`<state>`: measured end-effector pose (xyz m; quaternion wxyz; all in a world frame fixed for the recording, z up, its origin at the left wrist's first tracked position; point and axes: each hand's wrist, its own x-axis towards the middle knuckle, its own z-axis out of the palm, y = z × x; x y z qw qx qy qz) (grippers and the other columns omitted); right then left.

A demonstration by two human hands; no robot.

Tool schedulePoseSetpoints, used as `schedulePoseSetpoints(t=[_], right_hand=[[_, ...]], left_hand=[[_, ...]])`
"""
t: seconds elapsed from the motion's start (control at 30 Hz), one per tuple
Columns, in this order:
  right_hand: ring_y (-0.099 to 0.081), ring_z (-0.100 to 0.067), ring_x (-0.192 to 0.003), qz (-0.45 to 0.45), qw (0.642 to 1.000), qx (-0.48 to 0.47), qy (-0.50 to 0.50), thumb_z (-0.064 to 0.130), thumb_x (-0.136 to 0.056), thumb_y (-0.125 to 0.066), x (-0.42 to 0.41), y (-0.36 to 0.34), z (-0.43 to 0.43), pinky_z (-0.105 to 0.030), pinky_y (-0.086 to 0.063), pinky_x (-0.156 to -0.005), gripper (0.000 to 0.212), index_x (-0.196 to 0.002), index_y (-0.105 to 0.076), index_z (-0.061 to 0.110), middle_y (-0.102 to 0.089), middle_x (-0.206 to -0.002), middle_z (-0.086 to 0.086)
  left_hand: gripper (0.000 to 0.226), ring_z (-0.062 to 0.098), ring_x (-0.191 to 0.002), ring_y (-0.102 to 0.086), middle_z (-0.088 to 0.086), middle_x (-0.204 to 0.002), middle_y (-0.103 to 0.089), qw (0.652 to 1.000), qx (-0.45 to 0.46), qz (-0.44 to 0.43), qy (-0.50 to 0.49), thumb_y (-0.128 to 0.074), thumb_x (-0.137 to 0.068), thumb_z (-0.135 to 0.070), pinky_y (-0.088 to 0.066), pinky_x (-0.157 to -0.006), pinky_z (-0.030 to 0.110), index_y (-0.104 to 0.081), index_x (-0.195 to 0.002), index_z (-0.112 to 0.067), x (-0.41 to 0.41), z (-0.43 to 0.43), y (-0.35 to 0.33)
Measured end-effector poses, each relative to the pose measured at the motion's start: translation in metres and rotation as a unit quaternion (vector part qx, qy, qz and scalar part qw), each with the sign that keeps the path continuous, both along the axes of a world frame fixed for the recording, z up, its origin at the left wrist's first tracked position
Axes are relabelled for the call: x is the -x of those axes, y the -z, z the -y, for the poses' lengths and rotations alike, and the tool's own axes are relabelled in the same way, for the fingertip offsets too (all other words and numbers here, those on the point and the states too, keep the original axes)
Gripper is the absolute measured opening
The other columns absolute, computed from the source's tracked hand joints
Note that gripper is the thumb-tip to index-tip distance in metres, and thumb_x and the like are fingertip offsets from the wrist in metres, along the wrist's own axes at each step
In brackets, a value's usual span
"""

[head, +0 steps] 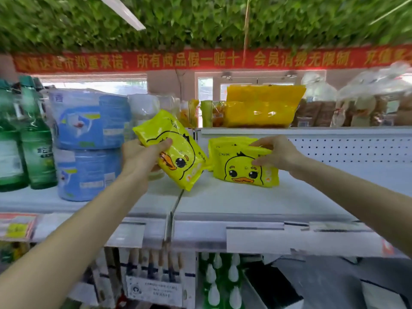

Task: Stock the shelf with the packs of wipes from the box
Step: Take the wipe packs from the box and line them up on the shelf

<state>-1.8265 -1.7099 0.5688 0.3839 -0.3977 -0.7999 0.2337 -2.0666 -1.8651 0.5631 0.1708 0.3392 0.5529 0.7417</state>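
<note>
Gripping a soft, glossy yellow plastic pack of duck-print wipes point(176, 150) by its upper end, the left hand point(142, 156) holds it tilted above the white metal shelf point(245, 201). Just beside it, the right hand point(277, 153) pinches the top edge of an upright matching pack point(244, 167) on the shelf. Both look light, squashy and probably slippery, so a hold across the firm middle seems safest.

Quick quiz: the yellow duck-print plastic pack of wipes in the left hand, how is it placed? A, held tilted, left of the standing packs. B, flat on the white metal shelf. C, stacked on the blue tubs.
A: the left hand grips the yellow duck-print pack tilted, left of the standing packs that the right hand holds.
</note>
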Motion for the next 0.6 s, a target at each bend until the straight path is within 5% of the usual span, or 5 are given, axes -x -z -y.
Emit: schedulePoseSetpoints(t=[0.17, 0.43, 0.53, 0.6], right_hand=[[-0.055, -0.026, -0.117, 0.126, 0.982, -0.138, 0.023, 0.016, -0.078, -0.078, 0.026, -0.004, -0.032, -0.028, -0.042, -0.092, 0.051, -0.126, -0.062, 0.012, -0.06, -0.129, -0.007], [-0.05, -0.028, -0.116, 0.172, 0.959, -0.218, 0.061, 0.026, -0.076, -0.08, 0.04, 0.0, -0.066, -0.034, -0.04, -0.088, 0.052, -0.125, -0.063, 0.017, -0.059, -0.123, -0.009], [-0.047, -0.03, -0.115, 0.19, 0.938, -0.273, 0.095, 0.033, -0.075, -0.079, 0.035, -0.005, -0.066, -0.038, -0.039, -0.09, 0.051, -0.122, -0.064, 0.02, -0.058, -0.123, -0.011], [-0.054, -0.024, -0.107, 0.066, 0.966, -0.231, 0.096, 0.032, -0.083, -0.073, 0.03, -0.015, -0.05, -0.034, -0.042, -0.083, 0.041, -0.119, -0.065, 0.016, -0.061, -0.116, -0.007]], left_hand=[[0.014, 0.013, -0.058, -0.067, 0.003, -0.077, -0.071, 0.999, 0.022, -0.014, 0.02, -0.079, -0.078, -0.017, -0.056, -0.065, 0.031, -0.065, -0.081, -0.017, 0.017, -0.015, -0.003], [0.014, 0.019, -0.068, -0.067, -0.004, -0.061, -0.072, 0.997, 0.049, -0.019, 0.063, -0.079, -0.077, -0.02, -0.054, -0.087, 0.041, -0.067, -0.083, -0.016, 0.017, -0.029, 0.002], [0.012, 0.01, -0.053, -0.067, -0.002, -0.063, -0.071, 0.995, 0.048, -0.001, 0.089, -0.076, -0.08, -0.016, -0.058, -0.064, 0.027, -0.065, -0.083, -0.016, 0.011, -0.033, 0.0], [0.012, 0.006, -0.044, -0.064, -0.004, -0.055, -0.069, 0.993, 0.044, 0.027, 0.107, -0.074, -0.081, -0.013, -0.05, -0.042, 0.017, -0.063, -0.081, -0.016, 0.006, -0.036, -0.002]])
